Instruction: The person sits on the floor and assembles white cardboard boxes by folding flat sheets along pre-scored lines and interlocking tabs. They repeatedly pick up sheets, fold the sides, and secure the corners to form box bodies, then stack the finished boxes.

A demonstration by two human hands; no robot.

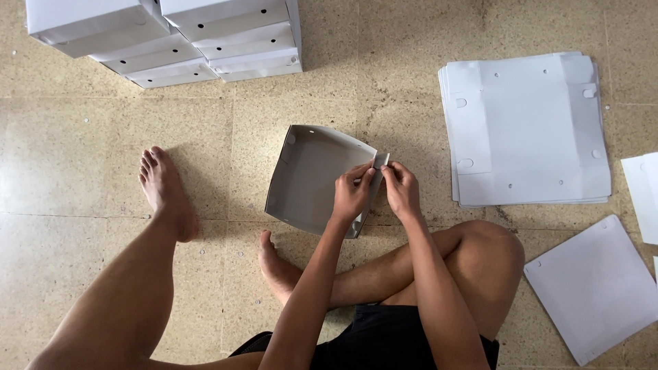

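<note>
A half-folded grey cardboard box (308,175) lies on the tiled floor in front of me, its walls raised and its inside facing up. My left hand (351,194) pinches the box's right wall near the far corner. My right hand (401,190) grips a small flap at that same corner, fingers closed on it. Both hands touch each other at the corner tab. I sit on the floor with my legs around the box.
Several finished white boxes (171,38) are stacked at the top left. A pile of flat white cardboard blanks (528,130) lies at the right. More loose sheets (596,288) rest at the lower right. My left foot (164,192) is beside the box.
</note>
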